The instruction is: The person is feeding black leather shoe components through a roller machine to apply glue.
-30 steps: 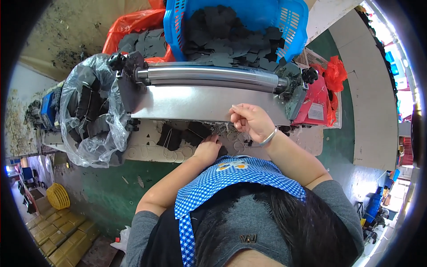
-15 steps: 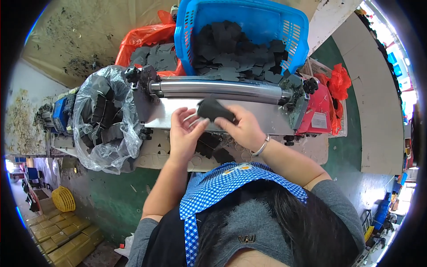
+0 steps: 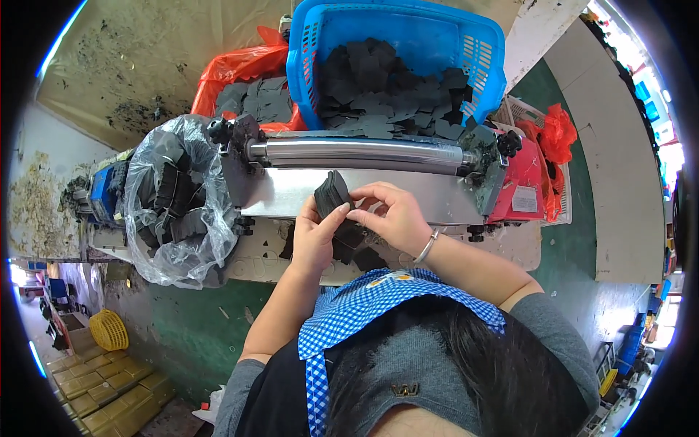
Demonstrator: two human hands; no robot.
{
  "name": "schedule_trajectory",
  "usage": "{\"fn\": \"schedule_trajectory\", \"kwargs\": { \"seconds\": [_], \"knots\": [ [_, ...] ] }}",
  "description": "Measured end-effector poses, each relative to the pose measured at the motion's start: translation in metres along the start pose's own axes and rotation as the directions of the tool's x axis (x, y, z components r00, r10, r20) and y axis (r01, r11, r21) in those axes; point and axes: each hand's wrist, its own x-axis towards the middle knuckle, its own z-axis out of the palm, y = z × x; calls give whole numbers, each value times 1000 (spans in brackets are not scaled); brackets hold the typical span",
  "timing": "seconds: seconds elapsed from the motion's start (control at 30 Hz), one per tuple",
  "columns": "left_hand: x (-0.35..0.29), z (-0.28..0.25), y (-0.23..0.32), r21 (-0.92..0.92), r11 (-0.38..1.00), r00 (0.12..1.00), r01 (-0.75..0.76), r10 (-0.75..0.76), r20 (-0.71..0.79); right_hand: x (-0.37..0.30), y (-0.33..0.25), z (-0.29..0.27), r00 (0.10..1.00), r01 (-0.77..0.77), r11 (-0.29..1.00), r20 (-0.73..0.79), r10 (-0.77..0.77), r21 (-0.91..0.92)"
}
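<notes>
A small stack of thin black pieces (image 3: 332, 195) stands on edge above the machine's metal plate. My left hand (image 3: 317, 237) is closed around its lower left part, thumb in front. At the stack's right side, my right hand (image 3: 391, 217) has thumb and forefinger pinched at its edge; whether they grip a piece is hidden. Just beyond my hands runs the machine's steel roller (image 3: 364, 151). More dark pieces (image 3: 370, 259) lie below my hands on the table's near edge.
Behind the roller, a blue basket (image 3: 408, 18) holds many loose black pieces. A red bag (image 3: 231, 62) with similar pieces stands beside it. On the left is a clear plastic bag (image 3: 182, 269) of tied bundles. Black knobs (image 3: 508, 143) and a red housing (image 3: 520, 189) flank the roller.
The stack has passed from my right hand into my left and now stands upright, its layered edges showing. My left hand has closed on it; my right fingers have shifted to its side.
</notes>
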Motion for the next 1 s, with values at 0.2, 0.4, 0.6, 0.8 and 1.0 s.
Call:
{"fn": "schedule_trajectory", "kwargs": {
  "seconds": [0.2,0.4,0.6,0.8,1.0],
  "knots": [
    [1,-2,-4,-52,998,997,22,-25,-67,2,17,4,972,-223,931,-4,234,289],
    [1,-11,3,-136,955,965,262,-262,24,-1,24,6,911,-407,763,163,379,502],
    [-3,-12,-1,-31,974,974,225,-224,23,-4,20,12,904,-425,748,203,376,510],
    [-3,-9,-1,-61,985,986,160,-162,-32,2,22,8,846,-525,617,282,452,586],
    [1,-20,-5,136,976,981,172,-182,70,0,27,12,834,-548,601,323,447,582]
  ]
}}
